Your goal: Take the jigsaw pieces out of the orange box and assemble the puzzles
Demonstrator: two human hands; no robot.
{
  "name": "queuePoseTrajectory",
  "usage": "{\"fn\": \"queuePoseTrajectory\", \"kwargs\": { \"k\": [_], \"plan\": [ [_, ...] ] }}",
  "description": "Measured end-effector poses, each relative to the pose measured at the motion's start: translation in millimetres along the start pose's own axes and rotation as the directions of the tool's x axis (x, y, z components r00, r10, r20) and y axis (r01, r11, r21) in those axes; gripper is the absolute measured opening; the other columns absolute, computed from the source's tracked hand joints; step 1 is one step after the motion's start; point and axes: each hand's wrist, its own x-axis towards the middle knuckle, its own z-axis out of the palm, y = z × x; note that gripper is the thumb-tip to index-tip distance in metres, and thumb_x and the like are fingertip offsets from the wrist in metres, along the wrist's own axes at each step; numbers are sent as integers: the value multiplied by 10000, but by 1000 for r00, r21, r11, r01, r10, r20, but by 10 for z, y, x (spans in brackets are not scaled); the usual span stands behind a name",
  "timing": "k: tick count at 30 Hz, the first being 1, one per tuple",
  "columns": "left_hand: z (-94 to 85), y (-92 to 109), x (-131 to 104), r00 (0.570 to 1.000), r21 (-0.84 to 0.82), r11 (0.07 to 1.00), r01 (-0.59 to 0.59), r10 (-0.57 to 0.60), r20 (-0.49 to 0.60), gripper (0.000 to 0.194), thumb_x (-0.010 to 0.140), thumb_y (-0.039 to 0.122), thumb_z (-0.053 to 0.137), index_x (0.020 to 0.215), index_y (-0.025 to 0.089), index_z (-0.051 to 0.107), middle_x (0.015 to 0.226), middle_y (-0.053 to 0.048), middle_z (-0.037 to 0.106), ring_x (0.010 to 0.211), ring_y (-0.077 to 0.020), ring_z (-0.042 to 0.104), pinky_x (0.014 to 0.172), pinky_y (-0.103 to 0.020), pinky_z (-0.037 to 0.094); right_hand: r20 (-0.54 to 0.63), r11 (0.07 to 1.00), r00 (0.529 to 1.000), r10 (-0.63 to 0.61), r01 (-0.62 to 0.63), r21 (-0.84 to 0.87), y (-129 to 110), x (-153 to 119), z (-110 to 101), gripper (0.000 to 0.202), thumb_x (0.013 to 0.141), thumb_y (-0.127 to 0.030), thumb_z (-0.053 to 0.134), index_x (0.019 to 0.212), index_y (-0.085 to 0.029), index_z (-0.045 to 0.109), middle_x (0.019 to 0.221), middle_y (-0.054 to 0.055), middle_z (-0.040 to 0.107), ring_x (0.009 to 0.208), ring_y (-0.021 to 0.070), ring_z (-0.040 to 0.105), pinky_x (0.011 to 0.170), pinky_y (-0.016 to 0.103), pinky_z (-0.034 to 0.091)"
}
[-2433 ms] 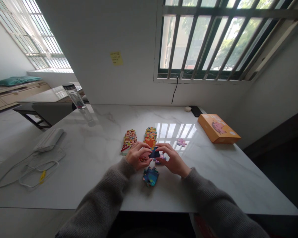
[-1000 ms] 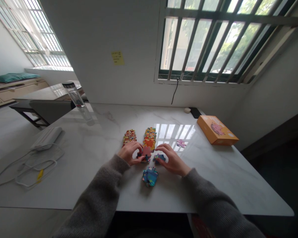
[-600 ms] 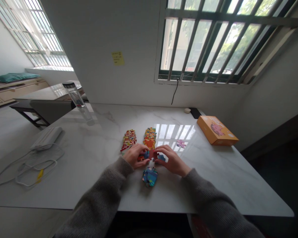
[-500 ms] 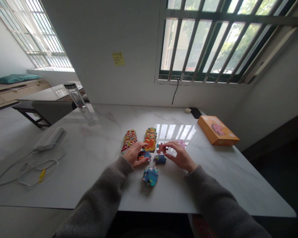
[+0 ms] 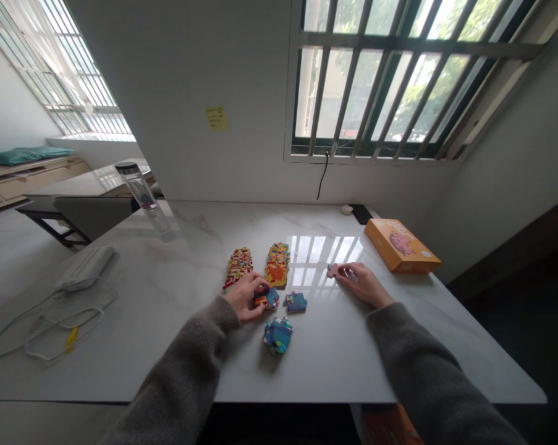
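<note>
My left hand [image 5: 247, 298] is curled around a small stack of blue and orange puzzle pieces [image 5: 272, 298], thumb on the near side and fingers on the far side. Farther right, my right hand [image 5: 364, 285] has its fingertips closed on a pink puzzle piece [image 5: 332, 270] at the table surface. Between the hands lies a dark blue puzzle piece [image 5: 296, 302]. Nearer to me is a pile of blue-green puzzle pieces [image 5: 278, 335]. Beyond my left hand are two overlapping rows, red puzzle pieces [image 5: 238, 267] and yellow-orange puzzle pieces [image 5: 277, 266].
An orange box [image 5: 401, 245] stands at the right, with a black phone [image 5: 361, 214] and a small white round object [image 5: 346, 210] behind it. On the left are a clear bottle [image 5: 137, 185], a white device [image 5: 86, 268] and its cable [image 5: 100, 312] on the marble-patterned table [image 5: 167, 346].
My right hand has moved right, from the reddish-brown piece near the middle to the pink piece. My left hand has curled more closely around the blue and orange pieces. The view has shifted slightly.
</note>
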Motion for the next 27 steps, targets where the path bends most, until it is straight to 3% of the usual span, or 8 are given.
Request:
{"fn": "queuePoseTrajectory", "kwargs": {
  "k": [3, 6, 11, 19, 24, 27],
  "plan": [
    [-21, -10, 5, 1000, -24, 1000, -10, 10, -6, 352, 696, 172, 650, 1038, 198, 571, 1063, -68, 562, 1002, -230, 555, 950, -386, 491, 14, 999, 999, -29, 30, -44, 24, -4, 14, 190, 872, -336, 607, 980, -207, 695, 1022, 89, 714, 975, 262, 631, 875, 404, 502],
    [-32, -30, 9, 1000, -43, 999, -28, 28, -7, 329, 706, 163, 649, 1023, 201, 570, 1018, -56, 585, 961, -219, 562, 915, -378, 495, -52, 997, 998, -41, 38, -68, 11, -9, 39, 226, 851, -333, 629, 1023, -195, 684, 1151, 129, 658, 1082, 301, 600, 945, 466, 491],
    [-43, -78, 18, 1000, -58, 998, -24, 23, -20, 302, 737, 194, 674, 1022, 209, 577, 1003, -50, 621, 946, -217, 577, 879, -361, 494, -178, 994, 978, -107, 107, -9, -312, 6, 106, 290, 898, -292, 586, 1174, -214, 628, 1186, 134, 593, 1131, 311, 548, 980, 522, 482],
    [-146, -20, 36, 999, -138, 990, -7, 1, -44, 285, 822, 299, 686, 1070, 204, 582, 1034, -63, 641, 961, -211, 572, 809, -327, 494, -98, 963, 963, -250, 258, 81, -948, -2, 302, 244, 937, -207, 547, 1171, -239, 605, 1104, 98, 615, 1046, 271, 575, 924, 495, 497],
    [-57, 83, 84, 978, -160, 983, -89, 56, -199, 248, 828, 363, 707, 972, 196, 593, 1002, -69, 607, 960, -215, 581, 841, -352, 507, -47, 910, 940, -337, 338, 240, -1286, -32, 402, 347, 931, -230, 590, 1275, -256, 551, 1210, 100, 612, 1144, 258, 564, 973, 471, 509],
    [-8, 157, 102, 975, -147, 982, -115, 84, -206, 237, 826, 372, 725, 944, 203, 608, 1020, -68, 600, 980, -216, 587, 896, -370, 501, -6, 871, 920, -392, 373, 321, -1448, -37, 463, 398, 907, -262, 648, 1291, -264, 542, 1275, 99, 591, 1189, 246, 556, 1003, 451, 511]
  ]
}}
